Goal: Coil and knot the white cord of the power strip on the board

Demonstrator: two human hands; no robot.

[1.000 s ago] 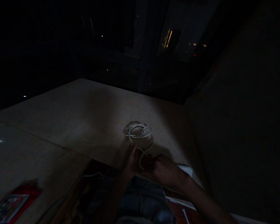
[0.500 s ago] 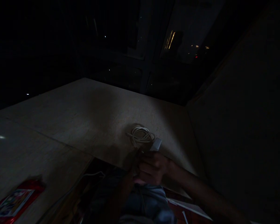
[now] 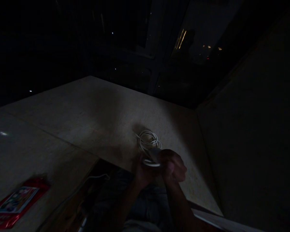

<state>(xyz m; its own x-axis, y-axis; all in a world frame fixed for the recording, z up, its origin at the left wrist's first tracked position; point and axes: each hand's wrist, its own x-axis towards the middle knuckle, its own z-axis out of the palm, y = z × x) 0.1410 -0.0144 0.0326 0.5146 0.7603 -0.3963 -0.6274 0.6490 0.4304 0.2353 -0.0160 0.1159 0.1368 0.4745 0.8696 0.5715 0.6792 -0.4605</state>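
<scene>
In the dim light, a white cable [image 3: 145,132] lies loosely coiled on the pale surface just beyond my hands. A thicker white loop of it bends between my hands. My left hand [image 3: 145,174] is closed around the cable, its fingers mostly in shadow. My right hand [image 3: 172,165] is curled in a fist where the loop's end runs in; motion blurs its fingers. Between the hands and the coil sits a blurred, pale, block-shaped piece [image 3: 155,154], touching or very near my right fingers. Which hand bears the block is unclear.
A red packet [image 3: 18,201] with a picture label lies at the lower left of the pale surface [image 3: 70,109]. Another thin white cord [image 3: 98,176] hangs by the near edge. Dark window panes stand behind, and a wall [image 3: 244,138] rises on the right.
My hands, clasped together before, are now apart, with the right hand shifted rightward. The white cable loop shows between them. The pale block has moved lower and left; the view has shifted slightly.
</scene>
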